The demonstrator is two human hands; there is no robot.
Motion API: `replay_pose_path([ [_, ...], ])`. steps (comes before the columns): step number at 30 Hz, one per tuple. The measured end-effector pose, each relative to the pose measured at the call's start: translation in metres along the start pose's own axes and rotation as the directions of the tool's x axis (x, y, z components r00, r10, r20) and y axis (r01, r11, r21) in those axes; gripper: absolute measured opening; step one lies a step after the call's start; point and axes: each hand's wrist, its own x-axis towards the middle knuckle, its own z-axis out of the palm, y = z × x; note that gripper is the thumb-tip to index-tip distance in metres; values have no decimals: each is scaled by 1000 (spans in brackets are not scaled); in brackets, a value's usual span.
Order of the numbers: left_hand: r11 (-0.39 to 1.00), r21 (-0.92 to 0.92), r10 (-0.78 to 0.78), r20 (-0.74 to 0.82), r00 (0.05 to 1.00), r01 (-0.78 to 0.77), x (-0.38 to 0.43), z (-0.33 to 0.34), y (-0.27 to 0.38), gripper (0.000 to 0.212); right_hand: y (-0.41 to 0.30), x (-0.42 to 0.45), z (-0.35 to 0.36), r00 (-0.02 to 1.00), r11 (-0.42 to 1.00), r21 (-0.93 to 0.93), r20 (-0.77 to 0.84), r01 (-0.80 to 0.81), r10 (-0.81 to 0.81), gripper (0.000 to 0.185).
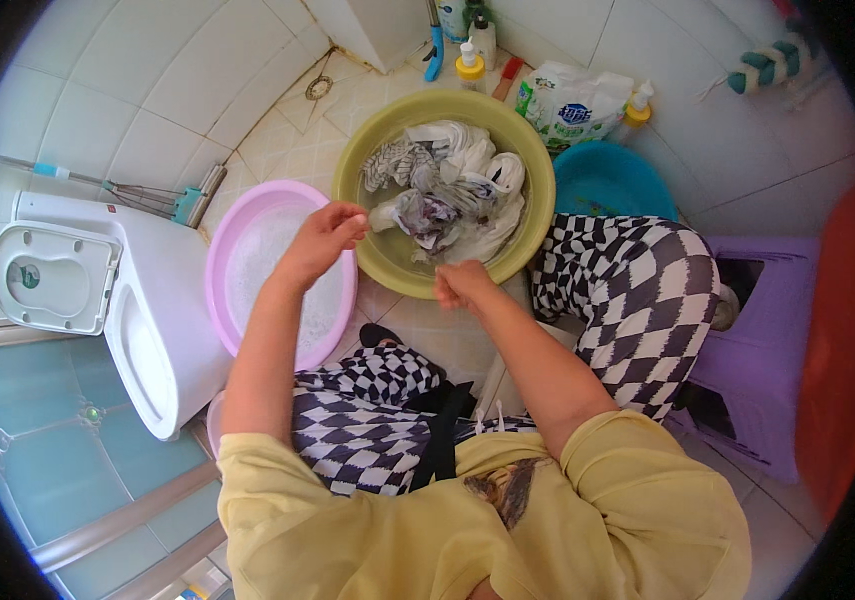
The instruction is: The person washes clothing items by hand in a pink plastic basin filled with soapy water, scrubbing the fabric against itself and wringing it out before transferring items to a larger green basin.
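Note:
Wet laundry (457, 191), white, grey and striped, lies bunched in water in a round yellow-green plastic basin (347, 161) on the floor. My left hand (328, 234) is over the basin's left rim, thumb and fingers bent close together beside a white end of cloth; whether it pinches the cloth cannot be told. At the near rim, my right hand (465, 285) is closed in a fist, with no cloth seen in it. To the left, a pink basin (219, 277) holds sudsy water, partly behind my left forearm.
A teal basin (611, 176), a detergent bag (574, 105), pump bottles (470, 69) and a red brush (508, 79) stand or lie beyond the main basin. A toilet (165, 300) and a squeeze mop (191, 202) are at left, a purple plastic stool (761, 352) at right.

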Motion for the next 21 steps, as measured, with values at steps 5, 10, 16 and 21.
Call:
replay_pose_path([
  [5, 1000, 8, -29, 2, 1000, 29, 41, 29, -52, 28, -16, 21, 0, 922, 930, 181, -286, 319, -261, 14],
  [10, 981, 193, 42, -143, 989, -14, 72, 78, -81, 24, -8, 66, -31, 689, 856, -203, -519, 476, -507, 15],
  [16, 833, 515, 333, -175, 926, -203, 94, 99, -75, 51, -38, 49, -5, 523, 798, -163, -676, 581, -519, 14],
  [21, 499, 834, 424, 3, 906, -237, 118, 143, -56, 77, -31, 72, -24, 431, 759, 46, -844, 650, -319, 17],
])
